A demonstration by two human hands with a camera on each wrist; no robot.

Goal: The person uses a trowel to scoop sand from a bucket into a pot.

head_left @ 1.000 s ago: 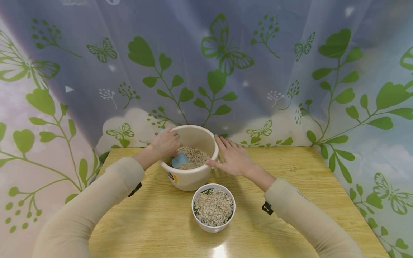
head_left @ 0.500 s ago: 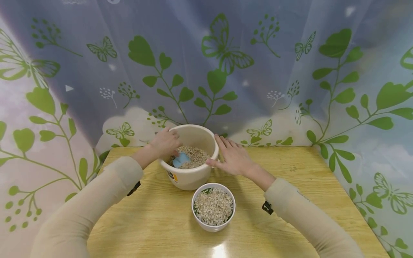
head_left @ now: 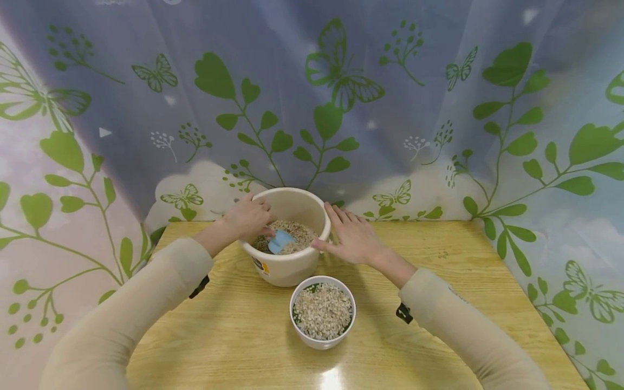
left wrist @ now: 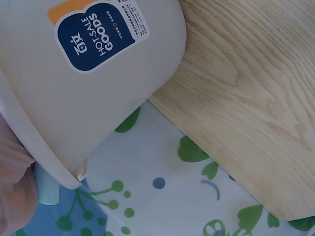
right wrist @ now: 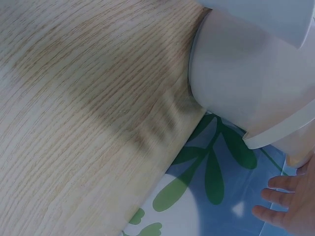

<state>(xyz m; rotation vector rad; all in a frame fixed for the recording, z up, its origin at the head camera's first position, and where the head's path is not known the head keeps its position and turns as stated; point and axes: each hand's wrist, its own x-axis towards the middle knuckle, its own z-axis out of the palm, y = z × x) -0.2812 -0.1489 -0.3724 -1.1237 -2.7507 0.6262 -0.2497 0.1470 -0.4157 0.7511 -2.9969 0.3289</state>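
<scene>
My left hand [head_left: 247, 218] reaches over the left rim of a cream bucket [head_left: 280, 268] and grips a light blue scoop [head_left: 280, 242]. The scoop's blade lies in the pale, grainy flakes [head_left: 298, 233] at the bottom of the bucket. In the left wrist view, the end of the scoop's handle [left wrist: 47, 187] pokes out beyond my palm. With fingers straight, my right hand [head_left: 355, 236] rests against the bucket's right rim, thumb toward the near side. A white bowl [head_left: 319, 344], heaped with similar flakes, stands in front of the bucket.
Both containers stand on a wooden table [head_left: 429, 325]. A curtain [head_left: 390, 135] with green leaves and butterflies hangs close behind the bucket and along both sides. The bucket carries a dark blue and orange label [left wrist: 101, 37].
Inside the bucket, the scoop's blade has shifted slightly to the right and turned a little. My left forearm has moved slightly left. My right hand and the bowl have stayed in place.
</scene>
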